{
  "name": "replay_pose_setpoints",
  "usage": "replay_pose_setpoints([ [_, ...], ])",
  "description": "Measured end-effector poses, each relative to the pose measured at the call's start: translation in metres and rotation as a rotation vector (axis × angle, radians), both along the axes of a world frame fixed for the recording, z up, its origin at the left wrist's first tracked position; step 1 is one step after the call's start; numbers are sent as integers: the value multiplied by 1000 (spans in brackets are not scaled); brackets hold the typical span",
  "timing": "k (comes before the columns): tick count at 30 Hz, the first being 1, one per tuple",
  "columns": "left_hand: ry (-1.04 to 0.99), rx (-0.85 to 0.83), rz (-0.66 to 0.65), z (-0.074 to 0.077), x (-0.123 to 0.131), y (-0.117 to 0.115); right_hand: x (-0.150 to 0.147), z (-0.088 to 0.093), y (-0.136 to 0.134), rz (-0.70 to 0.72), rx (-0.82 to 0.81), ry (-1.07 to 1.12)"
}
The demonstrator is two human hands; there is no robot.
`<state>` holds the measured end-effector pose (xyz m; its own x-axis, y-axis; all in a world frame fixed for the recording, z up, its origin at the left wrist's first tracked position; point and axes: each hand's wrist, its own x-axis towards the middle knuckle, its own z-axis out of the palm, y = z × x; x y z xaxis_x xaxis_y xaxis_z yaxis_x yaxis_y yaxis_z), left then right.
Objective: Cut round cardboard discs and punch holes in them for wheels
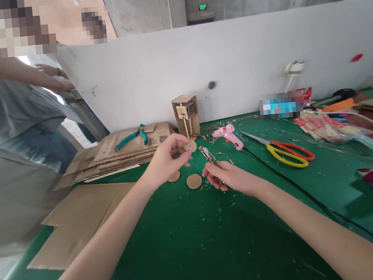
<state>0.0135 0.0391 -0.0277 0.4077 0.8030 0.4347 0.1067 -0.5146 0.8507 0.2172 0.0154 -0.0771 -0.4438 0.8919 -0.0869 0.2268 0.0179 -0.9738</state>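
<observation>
Between the thumb and fingers of my left hand [174, 154] is a small round cardboard disc [191, 146], with what looks like a small hole near its middle. My right hand [221, 175] is closed around a shiny metal hole punch [208, 155], whose jaws point up and left, a little apart from the disc. Two more discs lie on the green table: one cardboard disc [194, 181] between my hands, and another disc [174, 176] partly hidden below my left hand. Behind them stands a cardboard box model [195, 119] with sticks inside.
A pink glue gun [229, 136] with a black cord and yellow-and-red scissors [286, 153] lie to the right. Teal pliers [130, 139] rest on stacked cardboard [108, 154] at left. Cardboard sheets [81, 216] lie nearer. A white partition [231, 56] closes the back; another person [15, 112] stands left.
</observation>
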Motion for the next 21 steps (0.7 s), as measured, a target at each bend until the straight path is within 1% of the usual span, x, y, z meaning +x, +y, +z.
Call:
replay_pose_setpoints([
  [2,26,-25,-30,-1,1,0,0,0,-1,33,-17,17],
  [5,50,-41,-40,-1,2,-1,-1,2,-2,87,-39,41],
  [10,6,-9,20,4,0,-3,0,3,-2,96,-78,110],
  [12,6,-9,19,6,-2,-4,1,4,-2,111,-102,121],
  [16,101,21,-35,7,-4,-4,2,6,-4,199,-143,111],
  [19,146,49,-23,8,-5,-5,2,6,-4,237,-191,144],
  [21,146,35,-17,9,-5,-6,3,5,-4,257,-208,182],
])
